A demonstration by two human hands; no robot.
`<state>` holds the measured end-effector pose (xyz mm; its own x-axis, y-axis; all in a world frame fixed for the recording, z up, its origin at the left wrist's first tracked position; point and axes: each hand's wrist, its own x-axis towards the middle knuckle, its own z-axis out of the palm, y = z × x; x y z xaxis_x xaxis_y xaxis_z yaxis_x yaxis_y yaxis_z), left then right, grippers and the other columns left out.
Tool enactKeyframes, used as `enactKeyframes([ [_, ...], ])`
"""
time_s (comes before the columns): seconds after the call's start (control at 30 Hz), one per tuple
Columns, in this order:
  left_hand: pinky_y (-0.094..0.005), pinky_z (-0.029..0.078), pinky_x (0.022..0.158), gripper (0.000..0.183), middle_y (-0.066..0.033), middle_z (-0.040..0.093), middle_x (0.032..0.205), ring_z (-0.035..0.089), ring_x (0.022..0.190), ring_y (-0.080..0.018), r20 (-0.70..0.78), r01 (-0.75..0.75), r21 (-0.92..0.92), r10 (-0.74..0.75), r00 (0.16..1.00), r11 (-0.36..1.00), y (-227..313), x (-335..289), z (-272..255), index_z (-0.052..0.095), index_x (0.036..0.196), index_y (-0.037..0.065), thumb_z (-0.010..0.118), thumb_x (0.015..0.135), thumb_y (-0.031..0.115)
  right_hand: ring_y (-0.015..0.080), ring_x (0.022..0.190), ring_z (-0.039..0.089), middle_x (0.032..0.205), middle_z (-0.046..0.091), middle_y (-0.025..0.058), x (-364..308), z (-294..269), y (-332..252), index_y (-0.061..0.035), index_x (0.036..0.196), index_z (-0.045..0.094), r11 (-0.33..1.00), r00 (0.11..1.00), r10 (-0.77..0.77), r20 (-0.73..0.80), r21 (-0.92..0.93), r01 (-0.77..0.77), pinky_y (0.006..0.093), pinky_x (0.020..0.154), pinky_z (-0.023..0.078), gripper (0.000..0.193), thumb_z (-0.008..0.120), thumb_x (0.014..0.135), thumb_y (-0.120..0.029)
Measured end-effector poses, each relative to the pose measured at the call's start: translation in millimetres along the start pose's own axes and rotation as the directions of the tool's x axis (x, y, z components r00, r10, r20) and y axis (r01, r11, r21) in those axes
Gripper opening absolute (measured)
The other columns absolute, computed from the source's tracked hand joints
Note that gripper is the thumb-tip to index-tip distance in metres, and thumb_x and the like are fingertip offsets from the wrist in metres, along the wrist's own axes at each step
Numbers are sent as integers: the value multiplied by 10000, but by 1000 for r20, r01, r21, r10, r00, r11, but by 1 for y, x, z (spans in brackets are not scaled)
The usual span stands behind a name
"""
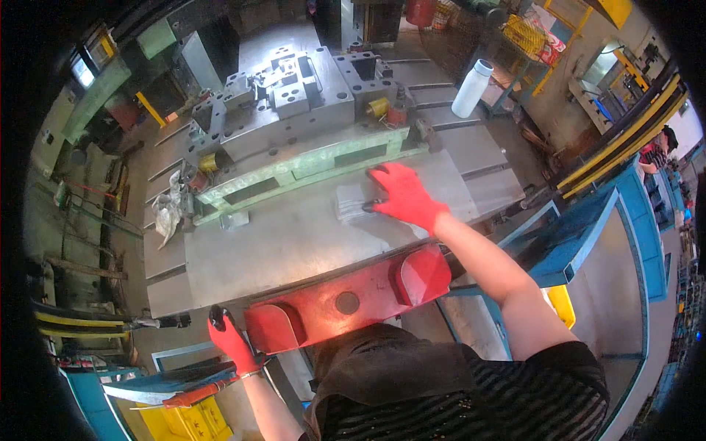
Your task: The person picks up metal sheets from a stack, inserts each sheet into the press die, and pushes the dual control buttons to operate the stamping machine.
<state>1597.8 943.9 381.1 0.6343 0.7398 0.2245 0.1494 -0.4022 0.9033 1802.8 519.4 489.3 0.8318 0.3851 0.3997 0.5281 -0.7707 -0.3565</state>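
Note:
My right hand (408, 198), in a red glove with dark fingertips, reaches over the press bed. Its fingers are apart at the right edge of a small stack of flat metal pieces (351, 203), and the thumb is close to the stack's lower corner. My left hand (232, 342), gloved the same way, is off the front edge of the bed with its fingers curled. Whatever may be inside them is hidden. Beside it is the left end of a red metal bracket (346, 302) with two raised lobes. A single small metal piece (235, 220) lies farther left on the plate (276, 246).
Behind the plate stands a steel die (290, 117) on a pale green base (301, 173). A white bottle (472, 90) stands at the back right, and a crumpled wrapping (170, 209) lies at the left. Blue-framed bins (581, 242) flank me, with a yellow crate (187, 420) lower left.

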Motion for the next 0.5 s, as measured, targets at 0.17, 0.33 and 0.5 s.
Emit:
enactKeyframes([
  [0.17, -290, 456, 840, 262, -102, 625, 1049, 578, 946, -173, 12, -32, -162, 35, 999, 986, -1, 8, -4, 582, 1112, -37, 554, 869, 57, 323, 1094, 461, 1113, 525, 154, 31, 23, 3, -53, 1069, 595, 993, 916, 34, 400, -119, 15, 435, 912, 364, 486, 699, 694, -343],
  [0.33, -279, 447, 879, 261, -104, 613, 1083, 563, 990, -161, 39, -20, -74, 23, 999, 997, 11, 20, -8, 585, 1118, -31, 517, 872, 22, 329, 1075, 496, 1102, 555, 179, 28, 34, 9, -81, 1003, 613, 987, 939, -37, 342, -134, 88, 444, 877, 378, 393, 655, 726, -356],
  [0.5, -282, 436, 898, 277, -106, 602, 1116, 559, 1005, -168, 79, -21, -198, 37, 996, 980, 41, 49, 16, 569, 1140, -30, 508, 874, 19, 308, 1037, 514, 1016, 584, 160, 33, 34, 14, -88, 967, 622, 990, 980, -111, 166, -62, 123, 421, 837, 394, 317, 626, 756, -323],
])
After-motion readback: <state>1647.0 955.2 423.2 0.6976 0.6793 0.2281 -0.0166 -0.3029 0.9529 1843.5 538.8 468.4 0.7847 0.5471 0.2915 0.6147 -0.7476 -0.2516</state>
